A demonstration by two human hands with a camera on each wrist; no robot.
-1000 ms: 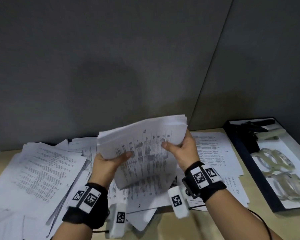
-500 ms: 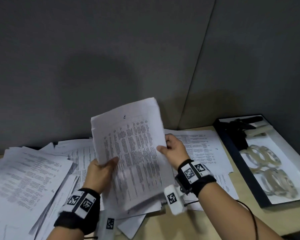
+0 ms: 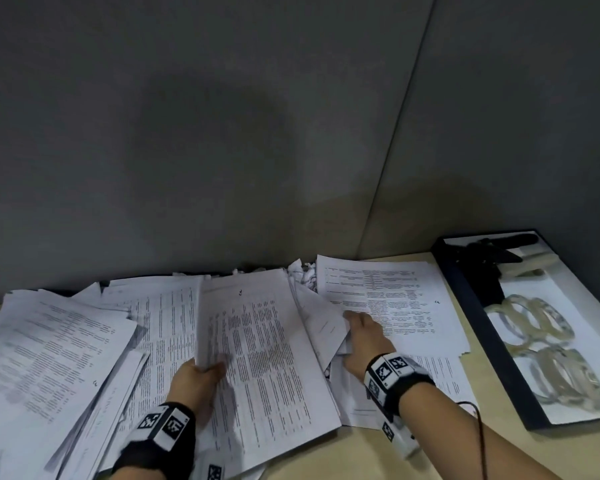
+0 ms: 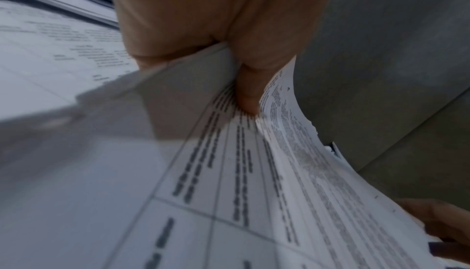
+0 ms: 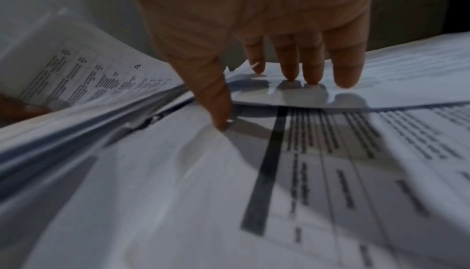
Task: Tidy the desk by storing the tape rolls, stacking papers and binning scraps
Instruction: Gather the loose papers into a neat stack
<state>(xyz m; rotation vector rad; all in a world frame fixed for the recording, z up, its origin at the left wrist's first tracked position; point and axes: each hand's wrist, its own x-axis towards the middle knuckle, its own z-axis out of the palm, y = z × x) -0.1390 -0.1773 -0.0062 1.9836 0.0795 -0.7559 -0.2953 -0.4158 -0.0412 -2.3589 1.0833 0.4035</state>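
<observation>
Sheaf of papers lies tilted on the loose sheets covering the worktop, its left edge pinched by the left hand (thumb on top). Right hand released, straight fingers pressing a printed sheet beside it. Tape rolls sit in the tray at right

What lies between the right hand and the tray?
In the head view, printed sheets under the right hand, then bare desk up to the tray.
</observation>
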